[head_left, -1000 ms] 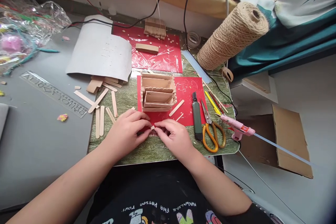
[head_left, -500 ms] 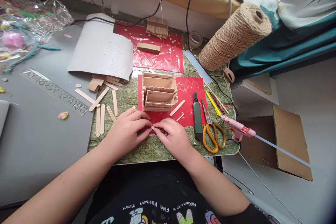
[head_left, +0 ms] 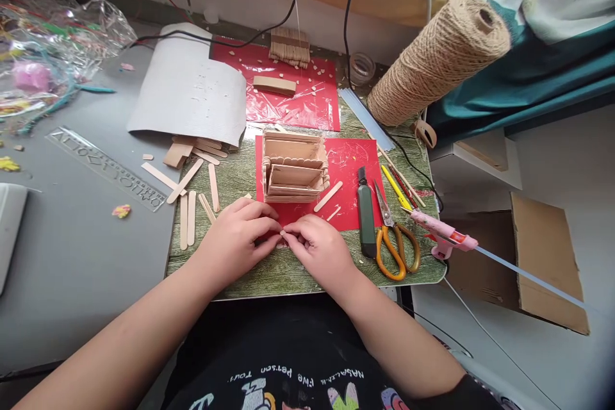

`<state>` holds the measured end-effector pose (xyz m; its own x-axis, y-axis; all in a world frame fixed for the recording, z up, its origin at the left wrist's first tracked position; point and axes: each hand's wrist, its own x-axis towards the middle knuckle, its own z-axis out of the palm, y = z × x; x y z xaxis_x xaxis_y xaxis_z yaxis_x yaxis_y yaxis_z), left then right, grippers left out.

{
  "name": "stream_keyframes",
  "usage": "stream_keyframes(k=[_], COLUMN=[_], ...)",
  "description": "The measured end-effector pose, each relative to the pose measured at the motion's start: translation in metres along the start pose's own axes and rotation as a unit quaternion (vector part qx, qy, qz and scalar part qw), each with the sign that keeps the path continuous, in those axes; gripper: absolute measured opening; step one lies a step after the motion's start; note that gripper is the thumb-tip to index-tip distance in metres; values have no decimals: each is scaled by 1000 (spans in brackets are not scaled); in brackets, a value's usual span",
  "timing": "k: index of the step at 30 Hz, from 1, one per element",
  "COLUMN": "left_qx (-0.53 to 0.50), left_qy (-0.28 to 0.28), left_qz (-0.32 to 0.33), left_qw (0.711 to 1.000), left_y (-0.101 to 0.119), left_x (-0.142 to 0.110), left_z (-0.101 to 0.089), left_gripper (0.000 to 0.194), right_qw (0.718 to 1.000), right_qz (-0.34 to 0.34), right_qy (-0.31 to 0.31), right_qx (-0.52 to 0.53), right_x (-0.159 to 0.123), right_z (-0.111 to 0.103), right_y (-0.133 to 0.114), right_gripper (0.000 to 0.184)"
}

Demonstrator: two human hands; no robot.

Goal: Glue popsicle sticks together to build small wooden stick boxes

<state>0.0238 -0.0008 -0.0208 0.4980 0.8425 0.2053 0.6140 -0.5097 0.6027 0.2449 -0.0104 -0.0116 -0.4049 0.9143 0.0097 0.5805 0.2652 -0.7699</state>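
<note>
My left hand [head_left: 245,230] and my right hand [head_left: 319,246] meet at the front of the table, fingertips pinched together. Between them shows a tiny pale piece [head_left: 283,234], seemingly a bit of wooden craft stick, mostly hidden by the fingers. Just beyond the hands, a small box built of craft sticks [head_left: 294,170], with inner compartments, stands on a red sheet [head_left: 353,154]. A loose craft stick [head_left: 328,196] and a thin sliver [head_left: 333,213] lie to its right.
Right of my hands lie a green utility knife [head_left: 366,218], orange-handled scissors [head_left: 394,246] and a pink glue gun [head_left: 444,230]. Loose craft sticks [head_left: 191,218] are at the left, beside a clear ruler [head_left: 108,166]. A twine spool [head_left: 439,57] stands at the back right.
Both hands stay pinched together in the same spot, with the small piece now more covered by the fingertips. The whole view has shifted slightly.
</note>
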Motion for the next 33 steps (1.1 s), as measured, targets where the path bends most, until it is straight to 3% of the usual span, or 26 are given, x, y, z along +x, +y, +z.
stream_keyframes(k=[6, 14, 16, 19, 21, 23, 26, 29, 31, 33], left_qx=[5, 55, 61, 52, 45, 41, 48, 55, 55, 58], left_qy=[9, -8, -5, -1, -2, -1, 8, 12, 11, 12], left_qz=[-3, 57, 63, 75, 76, 76, 88, 93, 89, 88], left_qw=[1000, 997, 996, 996, 996, 996, 995, 994, 994, 994], left_y=[3, 6, 6, 6, 5, 2, -2, -3, -3, -2], left_x=[0, -2, -1, 0, 0, 0, 0, 0, 0, 0], left_z=[-1, -3, -4, -5, -3, 1, 7, 11, 12, 12], left_gripper=[10, 15, 14, 12, 9, 6, 3, 3, 4, 5], right_qw=[1000, 1000, 1000, 998, 995, 983, 908, 822, 791, 805], right_qz=[9, 3, 3, -2, -16, -34, 1, 66, 123, 176], right_qy=[-16, -20, -11, 17, 69, 180, 414, 562, 599, 566], right_qx=[-21, -21, -2, 55, 65, 21, -69, -67, -35, 4], right_x=[2, 4, -1, -25, -53, -85, -130, -155, -159, -155], right_z=[-2, -1, -1, -11, -24, -42, -74, -101, -112, -120], right_y=[-2, 1, -2, -4, 2, 18, 56, 94, 115, 129], right_gripper=[10, 10, 10, 26, 27, 22, 8, 8, 24, 43])
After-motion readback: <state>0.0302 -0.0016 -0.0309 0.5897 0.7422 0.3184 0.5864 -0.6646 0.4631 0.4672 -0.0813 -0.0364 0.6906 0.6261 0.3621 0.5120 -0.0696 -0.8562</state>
